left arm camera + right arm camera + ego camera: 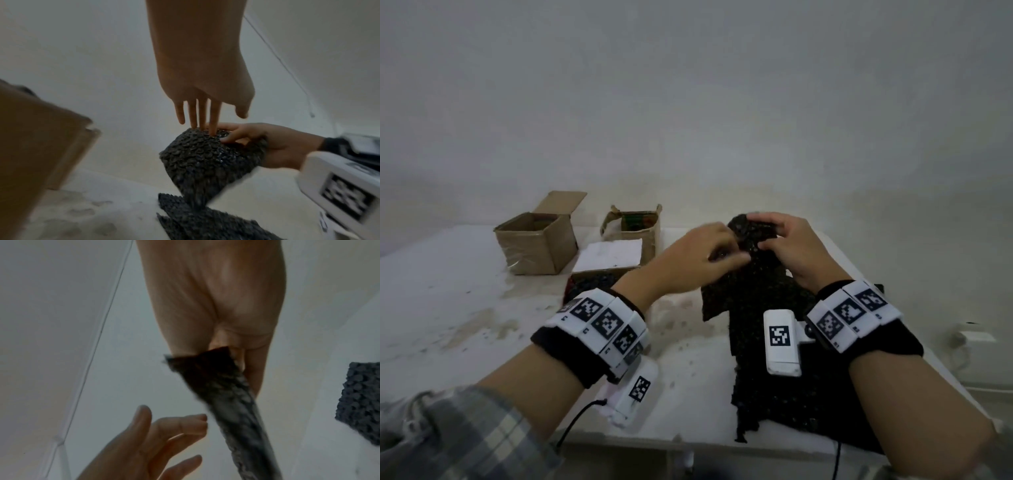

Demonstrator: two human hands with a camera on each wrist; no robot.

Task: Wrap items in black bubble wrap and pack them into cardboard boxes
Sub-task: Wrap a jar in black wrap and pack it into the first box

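Bubble wrap, black, runs as a long strip from the near table edge away from the person, its long axis roughly front to back; the near part lies flat on the white table, the far end is lifted and bunched into a rounded bundle held above the surface right of centre. What is inside the bundle cannot be seen. Right hand grasps the top of the bundle: in the left wrist view its thumb and fingers are curled round the upper side of the wrap, which narrows downward to the flat strip. Left hand is at the bundle's left side; the left wrist view shows its fingers straight, tips pressing onto the top of the bundle, thumb apart, nothing clasped. Right wrist view: blurred strip of wrap hanging from under the right palm, left hand's fingers spread and relaxed beside it. Two open cardboard boxes stand at the far left of the table: left box with one flap up, right box with torn flaps and something coloured inside, too small to identify. White sheet of paper lies in front of the right box. Both wrists carry white bands with black-and-white markers.
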